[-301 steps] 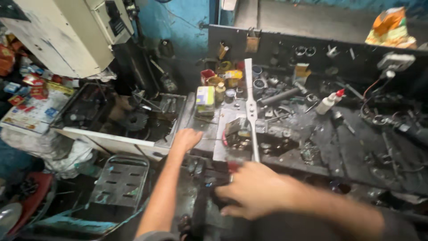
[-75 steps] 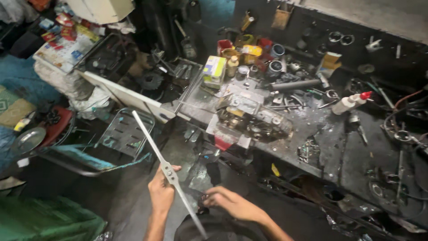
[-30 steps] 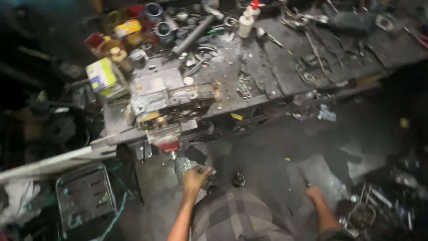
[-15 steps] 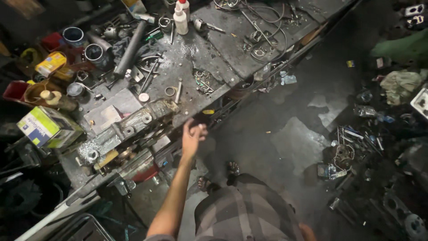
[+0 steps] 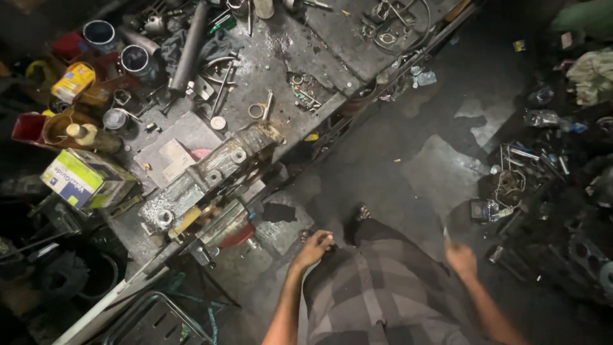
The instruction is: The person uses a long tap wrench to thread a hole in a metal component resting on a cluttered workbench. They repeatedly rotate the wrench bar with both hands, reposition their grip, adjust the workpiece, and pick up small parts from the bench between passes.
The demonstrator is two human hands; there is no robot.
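Two bare hands hang low above a stained concrete floor (image 5: 440, 172). The left hand (image 5: 314, 248) is curled, seemingly empty; whether the blurred right hand (image 5: 461, 259) grips anything is unclear. Nearest, the bench's heavy, rigid grey metal vise (image 5: 207, 176) looks best grasped by its body.

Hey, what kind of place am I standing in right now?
Probably a metal or mechanic's workshop: a bench vise on a grimy workbench strewn with steel pipe and scrap metal parts on the floor.
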